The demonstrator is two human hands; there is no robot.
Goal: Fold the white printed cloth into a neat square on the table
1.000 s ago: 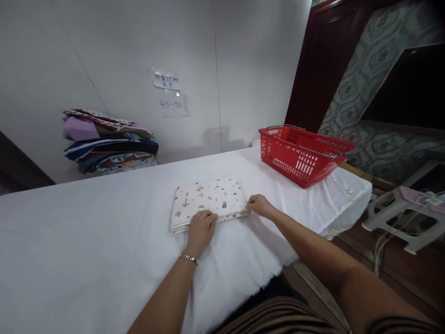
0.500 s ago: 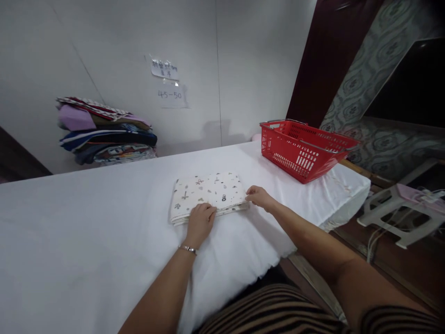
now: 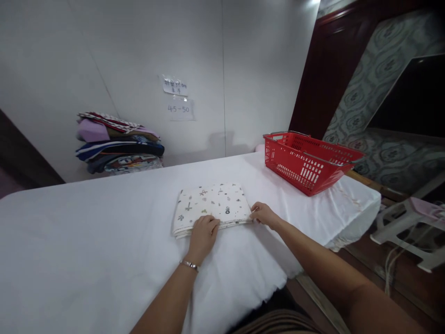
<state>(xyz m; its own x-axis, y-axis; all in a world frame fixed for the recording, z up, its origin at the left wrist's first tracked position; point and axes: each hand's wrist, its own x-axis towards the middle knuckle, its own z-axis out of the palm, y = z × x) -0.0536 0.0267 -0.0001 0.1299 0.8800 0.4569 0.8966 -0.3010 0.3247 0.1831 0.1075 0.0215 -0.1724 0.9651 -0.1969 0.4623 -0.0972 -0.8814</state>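
A white cloth (image 3: 212,204) printed with small dark, green and brown motifs lies folded into a flat rectangle on the white-covered table (image 3: 114,236). At the middle of its near edge, my left hand (image 3: 204,234) is closed over the layers, fingers on top; its thumb is partly hidden. My right hand (image 3: 264,215) pinches the near right corner of the cloth between thumb and fingers. Several layers show along the near edge, lying nearly even.
A red plastic basket (image 3: 309,167) with metal handles stands at the table's back right. A pile of folded fabrics (image 3: 120,144) sits at the back left, against the wall. Paper signs (image 3: 181,109) hang above. A pale plastic stool (image 3: 410,227) is beyond the right end.
The camera view has tilted up slightly, so everything sits lower in the picture. Both hands stay on the cloth's near edge, and its near right corner lies slightly flatter.
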